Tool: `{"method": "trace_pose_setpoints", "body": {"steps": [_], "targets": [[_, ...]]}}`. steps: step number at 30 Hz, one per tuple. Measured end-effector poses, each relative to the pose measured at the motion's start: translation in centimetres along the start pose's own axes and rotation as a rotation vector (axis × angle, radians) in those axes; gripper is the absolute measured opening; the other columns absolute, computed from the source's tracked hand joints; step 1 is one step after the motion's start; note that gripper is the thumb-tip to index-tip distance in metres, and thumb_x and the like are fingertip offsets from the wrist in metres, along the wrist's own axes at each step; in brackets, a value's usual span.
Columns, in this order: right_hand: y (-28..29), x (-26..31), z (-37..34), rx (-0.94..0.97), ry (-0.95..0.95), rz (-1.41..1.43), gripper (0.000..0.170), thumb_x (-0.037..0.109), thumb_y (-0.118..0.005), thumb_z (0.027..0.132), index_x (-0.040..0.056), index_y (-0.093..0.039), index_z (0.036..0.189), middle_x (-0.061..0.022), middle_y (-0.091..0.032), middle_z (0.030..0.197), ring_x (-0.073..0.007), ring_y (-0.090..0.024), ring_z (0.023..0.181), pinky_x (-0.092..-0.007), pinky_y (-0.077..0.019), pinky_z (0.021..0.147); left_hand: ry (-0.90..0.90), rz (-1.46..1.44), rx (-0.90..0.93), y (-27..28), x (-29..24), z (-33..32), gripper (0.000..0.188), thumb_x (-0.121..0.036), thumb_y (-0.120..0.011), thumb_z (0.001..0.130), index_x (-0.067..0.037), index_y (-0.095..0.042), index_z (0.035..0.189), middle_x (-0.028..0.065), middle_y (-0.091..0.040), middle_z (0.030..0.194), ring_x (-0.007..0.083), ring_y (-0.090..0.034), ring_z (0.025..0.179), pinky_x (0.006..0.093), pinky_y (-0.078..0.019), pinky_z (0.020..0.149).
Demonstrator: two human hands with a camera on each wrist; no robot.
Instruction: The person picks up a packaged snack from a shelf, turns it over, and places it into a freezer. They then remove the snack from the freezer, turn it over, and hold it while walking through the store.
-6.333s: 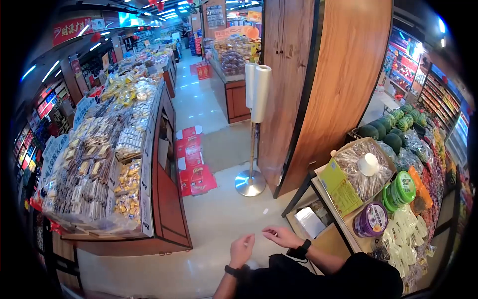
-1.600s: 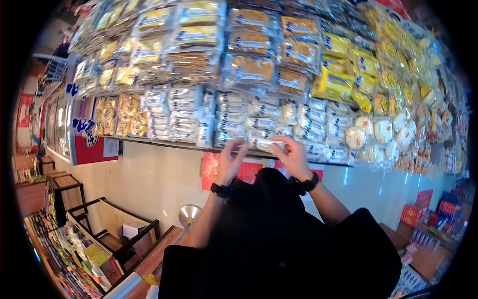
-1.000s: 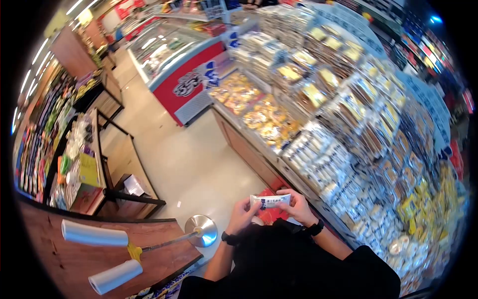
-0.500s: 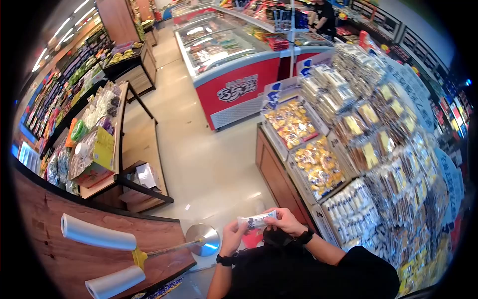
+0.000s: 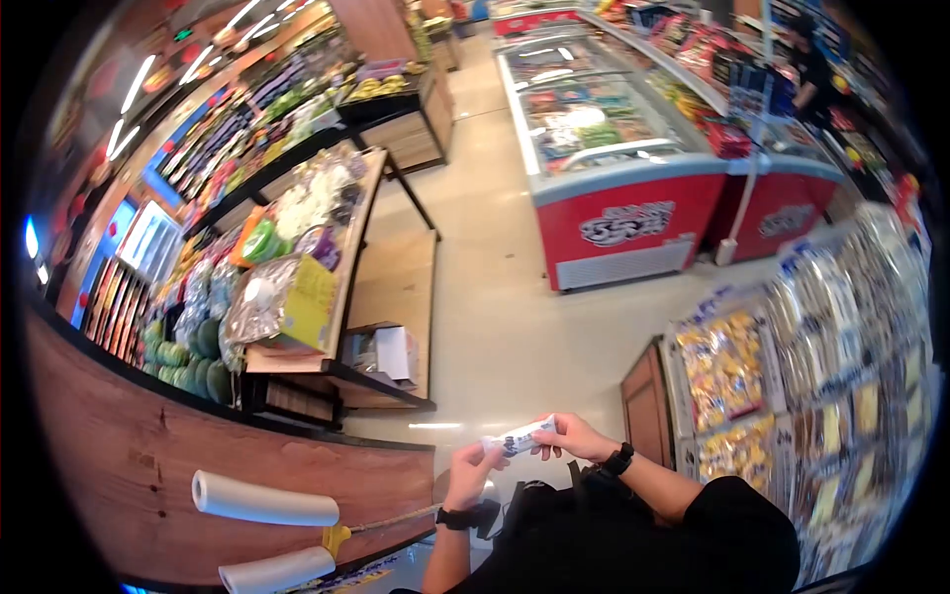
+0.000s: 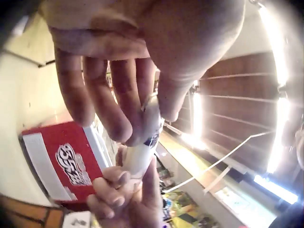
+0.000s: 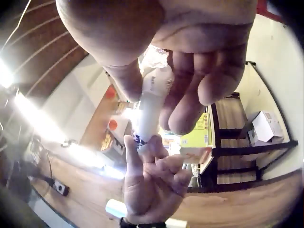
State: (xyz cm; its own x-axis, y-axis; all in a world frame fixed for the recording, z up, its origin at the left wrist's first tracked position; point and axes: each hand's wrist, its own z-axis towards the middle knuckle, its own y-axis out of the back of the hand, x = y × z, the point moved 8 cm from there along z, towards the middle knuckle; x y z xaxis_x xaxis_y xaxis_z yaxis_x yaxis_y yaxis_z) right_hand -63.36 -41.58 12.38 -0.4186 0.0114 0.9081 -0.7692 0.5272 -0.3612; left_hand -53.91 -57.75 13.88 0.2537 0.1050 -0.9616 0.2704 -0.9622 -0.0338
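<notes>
From the head camera I look forward and down, farthest off. My left-wrist camera sits close by the left fingers (image 6: 110,116), facing the right fingers (image 6: 107,192); the right-wrist one, as close, faces back. All share the white packet (image 5: 521,439); head and left wrist also the red freezer (image 5: 628,230), head and right wrist the white box (image 5: 397,354).

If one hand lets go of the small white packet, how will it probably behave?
The small white packet is probably light: the left hand and right hand only pinch its ends. It spans straight between them, so it seems fairly stiff. Its wrapper shines, so it may slip a little.
</notes>
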Motion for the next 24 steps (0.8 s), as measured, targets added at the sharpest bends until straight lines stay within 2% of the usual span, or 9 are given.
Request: {"method": "trace_pose_setpoints", "body": {"steps": [2, 3, 6, 11, 14, 15, 18, 22, 24], "targets": [[0.7, 2.2, 3.1, 0.017, -0.015, -0.142, 0.035, 0.029, -0.065, 0.095, 0.0014, -0.059, 0.116, -0.0058, -0.069, 0.090, -0.0097, -0.064, 0.074, -0.0238, -0.0492, 0.060, -0.009, 0.068, -0.133, 1.5, -1.0, 1.5, 0.021, -0.014, -0.067, 0.093, 0.005, -0.070, 0.101, 0.0073, -0.071, 0.084, 0.0117, -0.064, 0.073, 0.0252, -0.0492, 0.068], [0.5, 3.6, 4.8, 0.061, 0.086, -0.157, 0.035, 0.026, -0.064, 0.096, -0.0007, -0.058, 0.118, -0.0067, -0.068, 0.091, -0.0104, -0.064, 0.074, -0.0252, -0.0520, 0.064, -0.027, 0.069, -0.211, 2.3, -1.7, 2.2, 0.021, -0.014, -0.066, 0.093, 0.004, -0.071, 0.102, 0.0053, -0.071, 0.084, 0.0109, -0.063, 0.073, 0.0241, -0.0478, 0.066], [0.7, 4.1, 10.1, 0.106, 0.057, -0.138, 0.034, 0.024, -0.063, 0.097, -0.0017, -0.057, 0.119, -0.0075, -0.068, 0.092, -0.0109, -0.064, 0.074, -0.0262, -0.0536, 0.068, -0.003, 0.020, -0.332, 4.6, -2.1, 4.6, 0.022, -0.014, -0.066, 0.093, 0.004, -0.071, 0.102, 0.0056, -0.070, 0.085, 0.0109, -0.064, 0.074, 0.0235, -0.0476, 0.066], [3.0, 6.2, 18.6, 0.135, -0.024, -0.167, 0.032, 0.029, -0.059, 0.099, 0.0036, -0.058, 0.118, -0.0039, -0.067, 0.091, -0.0083, -0.063, 0.072, -0.0221, -0.0478, 0.060, 0.006, -0.335, -0.191, 7.7, -0.8, 12.5, 0.024, -0.015, -0.060, 0.097, 0.006, -0.065, 0.107, 0.0136, -0.070, 0.095, 0.0159, -0.067, 0.074, 0.0290, -0.0549, 0.065], [5.4, 7.7, 23.4, 0.085, -0.035, -0.194, 0.033, 0.030, -0.058, 0.099, 0.0032, -0.056, 0.119, -0.0049, -0.068, 0.090, -0.0092, -0.064, 0.073, -0.0217, -0.0477, 0.058, 0.021, -0.284, -0.171, 10.1, -1.7, 19.9, 0.024, -0.017, -0.062, 0.096, 0.005, -0.066, 0.105, 0.0119, -0.070, 0.091, 0.0153, -0.066, 0.073, 0.0275, -0.0536, 0.064], [6.2, 8.6, 25.0, 0.058, -0.032, -0.224, 0.034, 0.030, -0.058, 0.099, 0.0028, -0.056, 0.120, -0.0053, -0.068, 0.090, -0.0097, -0.065, 0.074, -0.0215, -0.0476, 0.058, 0.021, -0.186, -0.192, 11.0, -2.8, 22.5, 0.023, -0.017, -0.066, 0.094, 0.005, -0.070, 0.101, 0.0076, -0.071, 0.086, 0.0122, -0.065, 0.074, 0.0258, -0.0501, 0.065], [9.4, 10.5, 29.9, -0.087, -0.070, -0.188, 0.035, 0.030, -0.058, 0.099, 0.0018, -0.055, 0.120, -0.0067, -0.069, 0.091, -0.0105, -0.066, 0.074, -0.0207, -0.0476, 0.057, -0.039, 0.037, -0.180, 13.0, -5.6, 30.3, 0.024, -0.019, -0.067, 0.093, 0.004, -0.071, 0.097, 0.0057, -0.070, 0.083, 0.0100, -0.063, 0.073, 0.0246, -0.0484, 0.064], [13.4, 13.6, 34.7, -0.231, -0.059, -0.096, 0.036, 0.029, -0.058, 0.099, 0.0008, -0.055, 0.121, -0.0088, -0.069, 0.094, -0.0109, -0.065, 0.073, -0.0207, -0.0479, 0.057, -0.025, -0.152, 0.072, 13.4, -8.4, 39.3, 0.022, -0.018, -0.069, 0.092, 0.004, -0.071, 0.093, 0.0067, -0.070, 0.082, 0.0106, -0.062, 0.073, 0.0251, -0.0486, 0.066], [15.3, 15.1, 36.5, -0.312, -0.026, -0.067, 0.038, 0.034, -0.062, 0.096, 0.0016, -0.056, 0.115, -0.0082, -0.069, 0.094, -0.0105, -0.064, 0.070, -0.0219, -0.0462, 0.056, 0.001, -0.235, 0.139, 13.0, -9.8, 42.7, 0.020, -0.016, -0.069, 0.092, 0.003, -0.071, 0.092, 0.0074, -0.070, 0.083, 0.0111, -0.063, 0.073, 0.0252, -0.0489, 0.066]]}}
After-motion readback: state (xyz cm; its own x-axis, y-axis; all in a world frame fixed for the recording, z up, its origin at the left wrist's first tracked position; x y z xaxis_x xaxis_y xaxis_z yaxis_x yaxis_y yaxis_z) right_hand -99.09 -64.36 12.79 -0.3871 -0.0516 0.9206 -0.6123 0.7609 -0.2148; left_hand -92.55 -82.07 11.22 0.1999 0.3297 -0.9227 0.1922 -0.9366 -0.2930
